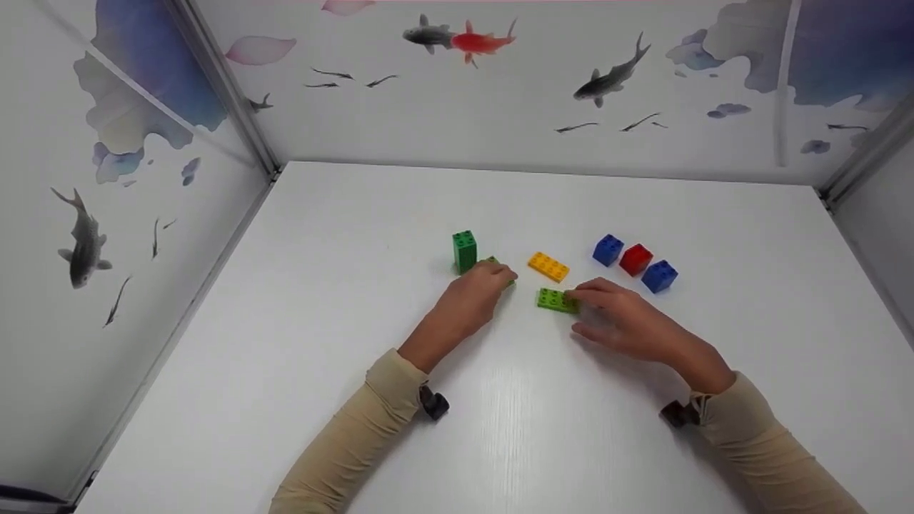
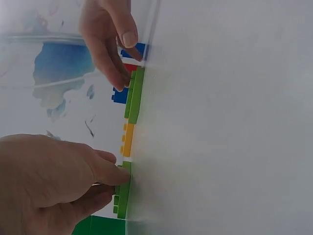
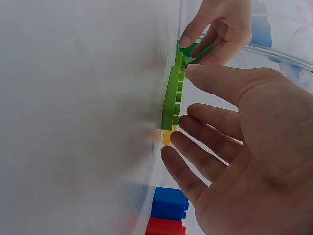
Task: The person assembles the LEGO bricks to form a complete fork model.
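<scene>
In the head view my left hand [image 1: 470,298] is over a light green toy brick plate [image 2: 125,192], covering most of it. The left wrist view has the thumb at this plate's side and the fingers at its studs, pinching it at the table. Beside it stands a taller dark green brick [image 1: 465,250]. My right hand [image 1: 628,321] is spread with fingers extended at the right end of another light green plate [image 1: 553,300]. Its fingertips [image 3: 185,121] reach the studded side of that plate, which lies flat with studs up.
A yellow plate [image 1: 548,266] lies between and behind the two light green ones. Farther right, a blue brick [image 1: 608,250], a red brick [image 1: 635,260] and another blue brick [image 1: 659,276] form a slanted row. Printed panels [image 1: 500,100] enclose the white table [image 1: 357,250].
</scene>
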### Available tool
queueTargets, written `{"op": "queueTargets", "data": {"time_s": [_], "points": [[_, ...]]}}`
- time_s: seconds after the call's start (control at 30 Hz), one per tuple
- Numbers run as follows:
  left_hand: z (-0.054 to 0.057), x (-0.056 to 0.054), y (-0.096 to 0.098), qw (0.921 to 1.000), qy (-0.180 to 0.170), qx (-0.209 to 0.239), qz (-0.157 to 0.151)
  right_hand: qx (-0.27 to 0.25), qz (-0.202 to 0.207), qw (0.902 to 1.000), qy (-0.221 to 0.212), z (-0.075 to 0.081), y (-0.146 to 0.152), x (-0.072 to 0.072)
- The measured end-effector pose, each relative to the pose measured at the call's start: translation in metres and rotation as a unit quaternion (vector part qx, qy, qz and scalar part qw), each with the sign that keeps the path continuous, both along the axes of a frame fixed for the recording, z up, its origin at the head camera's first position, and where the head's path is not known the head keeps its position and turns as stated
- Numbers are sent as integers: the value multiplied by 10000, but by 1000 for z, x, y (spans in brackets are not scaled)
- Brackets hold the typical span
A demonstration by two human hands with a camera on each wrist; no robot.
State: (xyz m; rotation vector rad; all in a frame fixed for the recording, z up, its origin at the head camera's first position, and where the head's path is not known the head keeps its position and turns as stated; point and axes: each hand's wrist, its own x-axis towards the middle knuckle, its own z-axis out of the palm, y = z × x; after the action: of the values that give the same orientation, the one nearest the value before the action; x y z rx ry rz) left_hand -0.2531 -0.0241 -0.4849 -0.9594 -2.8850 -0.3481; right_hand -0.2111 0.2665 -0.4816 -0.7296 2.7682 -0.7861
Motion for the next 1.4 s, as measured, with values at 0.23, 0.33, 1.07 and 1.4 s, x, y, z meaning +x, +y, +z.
{"op": "queueTargets", "data": {"time_s": [0.23, 0.33, 1.07, 1.4], "points": [[5, 7, 7, 9996, -141, 22, -254, 69, -280, 9994, 176, 0, 1, 1], [7, 10, 9, 9989, -262, 109, -372, 65, -423, 9990, 110, 0, 1, 1], [-2, 17, 13, 9694, -1525, 1227, -1480, 48, -277, 9994, -183, 3, -6, 7], [-4, 17, 13, 9669, -1583, 1357, -1468, 84, -135, 9996, -217, 3, -5, 6]]}}
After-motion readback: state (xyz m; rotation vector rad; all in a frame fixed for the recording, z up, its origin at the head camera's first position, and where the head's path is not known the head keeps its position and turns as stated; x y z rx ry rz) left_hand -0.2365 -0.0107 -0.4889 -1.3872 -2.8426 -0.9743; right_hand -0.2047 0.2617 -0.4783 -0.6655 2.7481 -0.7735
